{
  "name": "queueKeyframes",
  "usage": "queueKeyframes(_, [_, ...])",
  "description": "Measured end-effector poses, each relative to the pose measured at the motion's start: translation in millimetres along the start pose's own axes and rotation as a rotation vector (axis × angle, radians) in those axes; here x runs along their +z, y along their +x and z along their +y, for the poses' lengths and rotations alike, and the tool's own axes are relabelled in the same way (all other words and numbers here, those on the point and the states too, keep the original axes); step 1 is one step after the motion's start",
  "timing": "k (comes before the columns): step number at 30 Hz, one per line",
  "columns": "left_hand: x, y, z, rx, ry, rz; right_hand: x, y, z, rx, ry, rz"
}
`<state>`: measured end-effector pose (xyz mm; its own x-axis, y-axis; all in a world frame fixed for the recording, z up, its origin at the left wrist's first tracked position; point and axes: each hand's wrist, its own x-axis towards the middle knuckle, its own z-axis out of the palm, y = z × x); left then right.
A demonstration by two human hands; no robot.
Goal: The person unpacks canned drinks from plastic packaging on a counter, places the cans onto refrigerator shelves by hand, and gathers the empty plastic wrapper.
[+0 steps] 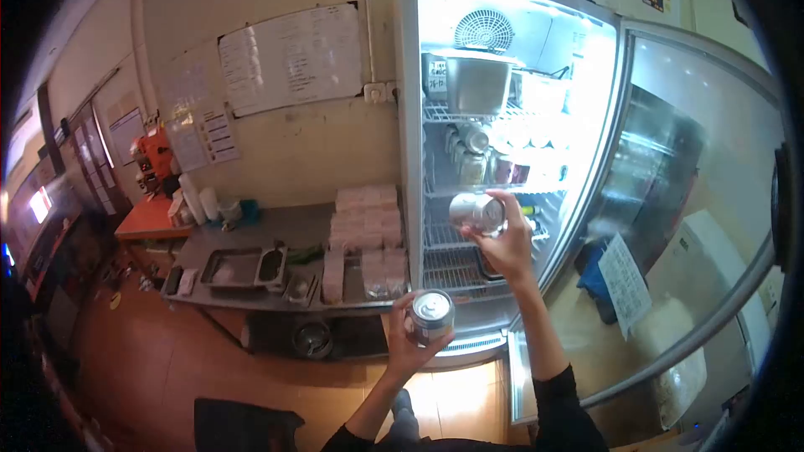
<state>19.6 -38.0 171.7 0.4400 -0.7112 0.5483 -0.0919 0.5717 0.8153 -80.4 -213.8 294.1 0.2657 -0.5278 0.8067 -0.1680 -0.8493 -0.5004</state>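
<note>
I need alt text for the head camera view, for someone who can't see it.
A person's left hand holds a can upright while the right hand holds another can tilted before an open, lit fridge. Its shelves hold cans and containers; a steel counter with trays stands to the left, below a whiteboard.

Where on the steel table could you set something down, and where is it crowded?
On the steel table, bare room lies behind the large tray, between the teal container and the stacked pink packs. The packs crowd the table's right end.
</note>
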Motion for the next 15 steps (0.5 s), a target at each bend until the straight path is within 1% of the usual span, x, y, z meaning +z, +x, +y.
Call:
queueKeyframes(1, [-5, 12, -6, -0.037, -0.055, -0.036, 15, 18, 7, 0.001, -0.011, 0.002])
queueKeyframes(2, [-10, 25, -10, -0.047, -0.069, -0.041, 31, 37, 15, -0.093, -0.051, 0.050])
queueKeyframes(3, [-17, 38, -15, -0.048, -0.081, -0.049, 46, 53, 27, -0.086, -0.055, 0.029])
queueKeyframes(5, [-31, 60, -27, -0.038, 0.000, -0.086, 73, 80, 54, -0.178, -0.191, -0.005])
queueKeyframes(7, [-42, 78, -39, -0.076, -0.026, -0.098, 95, 101, 74, -0.348, -0.421, 0.030])
queueKeyframes(9, [-51, 94, -51, -0.060, 0.091, -0.132, 106, 113, 84, -0.402, -0.620, 0.045])
queueKeyframes(10, [-54, 102, -58, -0.075, 0.089, -0.152, 114, 122, 92, -0.380, -0.631, 0.046])
queueKeyframes(12, [-56, 112, -72, -0.101, 0.083, -0.177, 127, 137, 110, -0.498, -0.741, 0.042])
queueKeyframes(13, [-54, 116, -76, -0.117, 0.077, -0.189, 131, 142, 117, -0.468, -0.759, 0.032])
queueKeyframes(15, [-48, 124, -79, -0.157, -0.007, -0.226, 142, 150, 129, -0.523, -0.792, -0.015])
